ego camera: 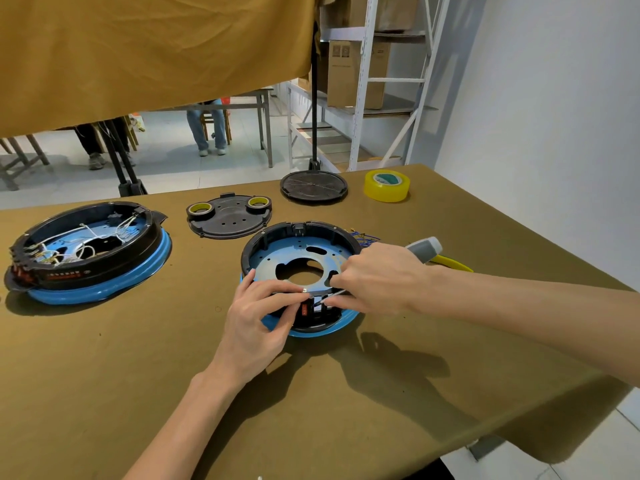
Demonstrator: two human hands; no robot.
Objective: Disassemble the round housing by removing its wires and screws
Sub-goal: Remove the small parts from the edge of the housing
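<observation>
Round housing (298, 258) sits mid-worktop (138, 358): black plastic rim, blue metal plate with centre hole, blue skirt below. Looks stiff, light, likely to slide; best steadied at the near rim. Left hand (259, 320) pinches the switch block on the near rim. Right hand (377, 278) grips a grey-handled screwdriver (424, 248), tip at that block. Loose blue wires (363, 237) lie just behind.
</observation>
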